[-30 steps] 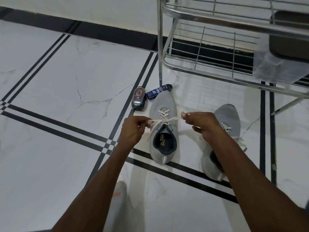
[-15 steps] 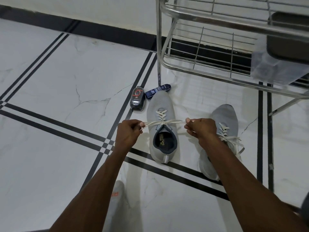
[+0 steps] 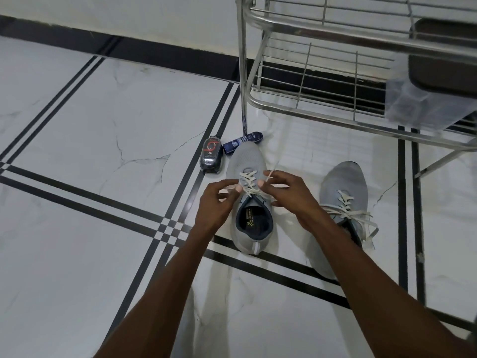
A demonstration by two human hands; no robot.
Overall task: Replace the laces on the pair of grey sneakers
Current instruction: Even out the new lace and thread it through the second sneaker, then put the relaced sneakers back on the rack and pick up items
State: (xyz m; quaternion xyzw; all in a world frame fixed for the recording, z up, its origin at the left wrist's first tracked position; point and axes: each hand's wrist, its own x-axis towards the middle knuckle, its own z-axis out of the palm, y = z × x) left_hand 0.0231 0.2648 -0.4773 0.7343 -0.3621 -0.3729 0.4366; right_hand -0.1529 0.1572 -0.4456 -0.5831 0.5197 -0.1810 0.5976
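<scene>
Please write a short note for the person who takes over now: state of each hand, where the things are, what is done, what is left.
Left hand pinches one end of the lace; right hand pinches the other end, over the left sneaker.
That sneaker stands on the floor, laced through its eyelets, ends not tied.
The right sneaker beside it is laced, ends hanging loose.
Left: tie both.

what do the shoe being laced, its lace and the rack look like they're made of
Shoe: grey knit mesh, matte, going by its fine woven texture. Lace: flat off-white woven fabric, probably cotton or polyester. Rack: shiny metal tube and wire, likely steel or chrome-plated, given the bright reflections.
</scene>
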